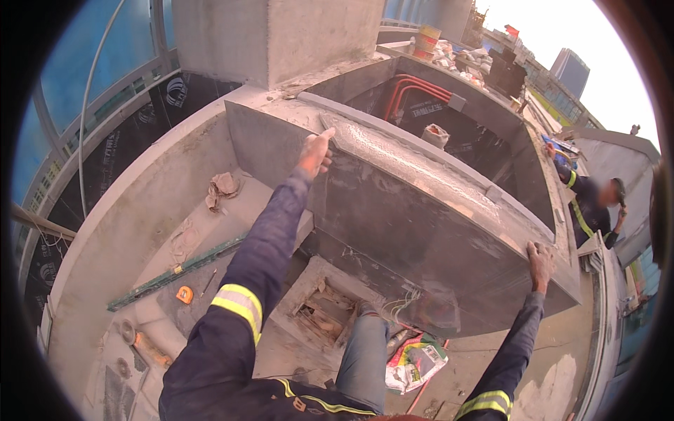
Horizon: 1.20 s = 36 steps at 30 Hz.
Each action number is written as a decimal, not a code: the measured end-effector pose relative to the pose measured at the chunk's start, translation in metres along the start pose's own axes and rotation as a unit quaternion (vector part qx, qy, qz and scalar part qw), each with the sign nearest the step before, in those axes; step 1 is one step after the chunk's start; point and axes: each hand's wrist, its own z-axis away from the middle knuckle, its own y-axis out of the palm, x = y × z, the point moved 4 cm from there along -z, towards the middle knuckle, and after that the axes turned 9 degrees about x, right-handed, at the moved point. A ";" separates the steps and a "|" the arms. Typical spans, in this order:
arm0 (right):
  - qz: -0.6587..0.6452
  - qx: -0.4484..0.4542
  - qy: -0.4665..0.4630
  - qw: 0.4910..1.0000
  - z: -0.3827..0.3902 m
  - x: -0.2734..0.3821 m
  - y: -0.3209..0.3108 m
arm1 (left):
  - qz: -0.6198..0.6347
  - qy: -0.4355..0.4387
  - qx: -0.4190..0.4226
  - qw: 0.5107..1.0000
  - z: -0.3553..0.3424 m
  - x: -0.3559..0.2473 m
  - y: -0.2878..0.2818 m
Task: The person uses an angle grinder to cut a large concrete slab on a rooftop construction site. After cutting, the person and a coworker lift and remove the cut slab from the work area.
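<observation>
A long grey slab [428, 196] lies along the top of a low wall in front of me, its upper face wet and streaked with pale mortar. At its left end, my left hand [316, 153] is closed on the corner, index finger and thumb near the tip. Far to the right, my right hand [540, 265] curls its fingers over the top edge near the other end. Grey panels [393, 231] face the wall below. Behind the slab runs a narrow pale strip [428, 147]. My fingers' undersides are partly hidden.
Below left lie a green straightedge [175, 272], an orange tape measure [184, 295] and crumpled brown paper [223, 188]. A colourful bag [414, 361] rests beside my leg, near a rough floor opening [325, 309]. A co-worker [595, 207] is at right; a pillar [309, 38] stands behind.
</observation>
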 end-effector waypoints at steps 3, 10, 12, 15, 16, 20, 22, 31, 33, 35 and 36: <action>0.009 -0.011 -0.005 1.000 0.002 -0.005 0.001 | -0.009 0.002 -0.046 0.999 -0.014 0.003 0.034; 0.072 -0.020 0.001 0.997 0.018 -0.010 0.000 | 0.018 -0.030 0.008 0.999 -0.026 0.021 0.053; 0.200 -0.151 -0.237 0.938 -0.023 -0.066 0.047 | -0.018 0.081 0.117 0.990 -0.061 0.046 0.048; 0.200 -0.107 -0.163 0.960 -0.034 -0.021 0.038 | -0.006 0.158 0.192 0.968 -0.092 0.090 -0.001; 0.165 -0.076 -0.107 0.978 -0.018 0.001 0.035 | -0.009 0.090 0.154 0.984 -0.097 0.083 -0.014; 0.027 -0.004 0.034 0.999 -0.005 0.031 -0.010 | -0.012 -0.025 0.033 0.999 -0.115 0.048 0.006; 0.013 -0.004 0.033 0.999 0.001 0.022 -0.013 | -0.004 -0.035 0.048 0.998 -0.112 0.046 0.030; 0.322 -0.037 -0.143 0.935 -0.029 0.007 0.024 | 0.021 0.077 0.175 0.981 -0.121 0.046 0.018; -0.038 -0.096 -0.273 0.956 -0.039 -0.022 0.014 | -0.016 0.022 0.144 0.989 -0.129 0.045 0.033; -0.107 0.009 -0.089 0.990 -0.053 -0.044 0.044 | -0.044 -0.036 0.085 0.995 -0.127 0.042 0.031; -0.065 -0.002 -0.100 0.993 -0.042 -0.028 0.046 | -0.046 -0.024 0.077 0.996 -0.121 0.043 0.026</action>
